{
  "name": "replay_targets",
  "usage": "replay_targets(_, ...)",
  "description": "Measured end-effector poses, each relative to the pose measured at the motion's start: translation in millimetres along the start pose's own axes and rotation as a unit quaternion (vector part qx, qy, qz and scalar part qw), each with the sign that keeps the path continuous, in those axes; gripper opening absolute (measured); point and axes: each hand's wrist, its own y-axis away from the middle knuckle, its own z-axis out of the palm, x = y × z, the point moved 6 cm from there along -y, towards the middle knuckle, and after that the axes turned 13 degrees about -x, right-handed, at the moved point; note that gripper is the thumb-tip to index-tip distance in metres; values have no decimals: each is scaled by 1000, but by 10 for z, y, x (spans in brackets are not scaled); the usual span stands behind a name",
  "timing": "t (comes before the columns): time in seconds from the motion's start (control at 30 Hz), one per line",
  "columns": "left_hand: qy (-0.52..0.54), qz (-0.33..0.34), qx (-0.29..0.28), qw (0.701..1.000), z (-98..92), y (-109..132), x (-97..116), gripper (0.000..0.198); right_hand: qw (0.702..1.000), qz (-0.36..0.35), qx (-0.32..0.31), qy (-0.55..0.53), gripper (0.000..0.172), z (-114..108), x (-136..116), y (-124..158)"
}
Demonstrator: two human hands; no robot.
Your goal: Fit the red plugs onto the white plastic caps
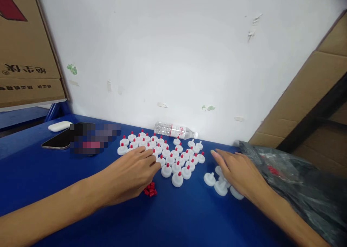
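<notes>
Rows of white bottle tops with pointed nozzles stand on the blue table (176,211), most with a small red cap (177,178) on the tip. My left hand (135,173) reaches over the near left edge of these rows, fingers curled down and together. Its fingertips are hidden, so I cannot make out what they hold. Loose red caps (150,190) lie in a small heap just beneath it. Over to the right, my right hand (238,169) hovers palm down with fingers stretched out and thumb apart. Under and beside it lie several white tops without caps (220,187).
A clear plastic bottle (176,130) lies on its side against the white wall. On the left are a phone (58,140), a white case (60,126) and a blurred patch. A dark plastic bag (295,189) borders the right, with cardboard (292,102) behind it.
</notes>
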Motion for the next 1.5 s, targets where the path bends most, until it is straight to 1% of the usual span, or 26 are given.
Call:
replay_targets(0.07, 8, 17, 14, 1000, -36, 11, 29, 7, 999, 12, 36, -33, 56, -99, -9, 10)
replay_targets(0.13, 18, 44, 36, 998, -80, 29, 79, 14, 994, -19, 81, -70, 51, -210, -89, 48)
replay_targets(0.23, 31, 77, 96, 992, -159, 64, 157, 20, 977, -142, 133, -86, 35, -345, -361, 160)
replay_targets(0.33, 42, 80, 161, 983, -216, 101, 196, 21, 956, -241, 145, -84, 29, -379, -642, 292)
replay_targets(0.4, 52, 73, 193, 977, -234, 120, 197, 23, 940, -281, 156, -113, 32, -376, -769, 373)
replay_targets(0.5, 81, 67, 217, 971, -241, 139, 178, 23, 914, -318, 182, -176, 45, -361, -870, 478)
replay_targets(0.57, 101, 71, 219, 968, -235, 143, 175, 23, 908, -326, 171, -200, 51, -327, -911, 511)
replay_targets(0.63, 112, 77, 220, 966, -229, 145, 193, 22, 907, -329, 156, -210, 52, -300, -949, 530)
replay_targets(0.7, 119, 83, 220, 965, -223, 144, 229, 20, 905, -335, 163, -207, 52, -299, -985, 559)
replay_targets(0.8, 132, 88, 215, 964, -212, 137, 302, 18, 904, -350, 187, -162, 49, -302, -1057, 616)
replay_targets(0.87, 139, 97, 212, 962, -204, 136, 357, 20, 906, -359, 187, -126, 47, -284, -1108, 644)
replay_targets(1.0, 148, 115, 220, 957, -186, 149, 440, 17, 903, -370, 190, -111, 45, -283, -1159, 679)
replay_targets(1.1, 150, 104, 234, 955, -181, 163, 449, 17, 899, -372, 204, -111, 42, -336, -1180, 690)
replay_targets(1.3, 173, 79, 252, 949, -201, 171, 412, 17, 892, -355, 241, -143, 26, -489, -1198, 707)
replay_targets(1.43, 176, 59, 233, 955, -198, 121, 409, 12, 889, -349, 250, -162, 21, -478, -1193, 736)
replay_targets(1.5, 181, 61, 218, 957, -188, 98, 429, 13, 888, -344, 257, -162, 20, -449, -1181, 761)
